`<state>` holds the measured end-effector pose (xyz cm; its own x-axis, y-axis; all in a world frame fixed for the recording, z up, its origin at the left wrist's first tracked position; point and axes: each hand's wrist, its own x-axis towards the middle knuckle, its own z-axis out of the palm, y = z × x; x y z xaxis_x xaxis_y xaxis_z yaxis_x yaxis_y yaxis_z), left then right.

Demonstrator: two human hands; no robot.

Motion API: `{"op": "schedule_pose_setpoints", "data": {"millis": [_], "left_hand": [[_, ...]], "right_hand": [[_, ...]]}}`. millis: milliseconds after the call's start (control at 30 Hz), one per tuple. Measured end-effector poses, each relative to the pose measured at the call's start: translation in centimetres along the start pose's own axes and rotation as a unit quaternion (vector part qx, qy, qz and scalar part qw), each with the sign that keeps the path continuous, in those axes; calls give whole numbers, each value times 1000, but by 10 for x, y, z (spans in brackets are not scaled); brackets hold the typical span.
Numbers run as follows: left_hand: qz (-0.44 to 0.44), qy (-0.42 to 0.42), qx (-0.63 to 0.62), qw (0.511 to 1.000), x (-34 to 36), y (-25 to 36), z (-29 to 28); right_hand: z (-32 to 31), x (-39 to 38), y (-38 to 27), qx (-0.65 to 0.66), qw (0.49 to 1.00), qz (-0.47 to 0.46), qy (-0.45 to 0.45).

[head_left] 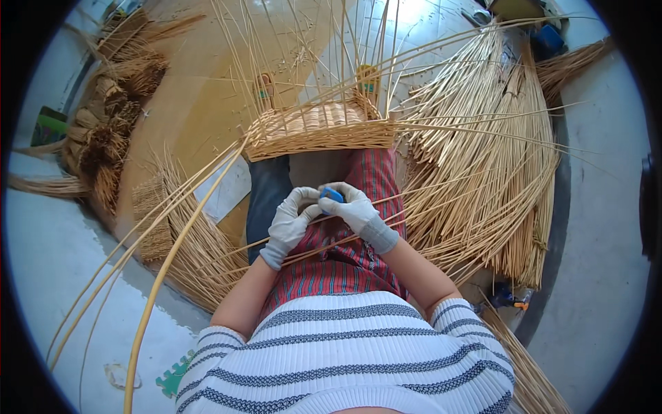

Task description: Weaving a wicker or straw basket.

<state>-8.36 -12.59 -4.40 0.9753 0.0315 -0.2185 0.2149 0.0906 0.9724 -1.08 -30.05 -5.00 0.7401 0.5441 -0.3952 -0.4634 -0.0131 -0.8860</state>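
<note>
Over my lap, my two hands in pale gloves with grey cuffs meet close together. My right hand (362, 215) is closed around a small blue object (332, 194), whose kind I cannot make out. Beside it, my left hand (291, 222) has its fingers pinched together at the blue object; what lies between them is hidden. Thin canes (331, 245) run across my lap beneath the hands. Beyond them, a partly woven wicker basket (318, 129) rests across my knees, with long loose canes sticking out from its sides and far edge.
A large heap of pale canes (476, 165) spreads on the floor at the right. More cane bundles (186, 221) lie at the left, with darker bundles (103, 131) along the far left wall. Long canes (162, 276) sweep from the basket past my left arm. Cane scraps litter the tiled floor (200, 90).
</note>
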Motion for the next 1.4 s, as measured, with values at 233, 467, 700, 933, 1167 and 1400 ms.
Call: {"op": "schedule_pose_setpoints", "data": {"millis": [233,467,700,933,1167,1400], "left_hand": [[-141,-49,-12,989,9,4,-5],[-71,-54,-95,991,12,-5,-56],[-108,31,109,988,37,11,-179],[51,2,-69,996,116,51,-215],[35,-20,-40,998,142,29,-215],[47,-4,-120,992,139,24,-207]], "right_hand": [[-4,-1,4,-481,824,-295,51],[-16,16,-63,-668,690,-268,-74],[-57,51,-86,-588,762,-257,89],[14,102,-117,-577,642,-424,274],[44,154,-130,-700,591,-337,219],[-59,143,-229,-756,568,-275,173]]}}
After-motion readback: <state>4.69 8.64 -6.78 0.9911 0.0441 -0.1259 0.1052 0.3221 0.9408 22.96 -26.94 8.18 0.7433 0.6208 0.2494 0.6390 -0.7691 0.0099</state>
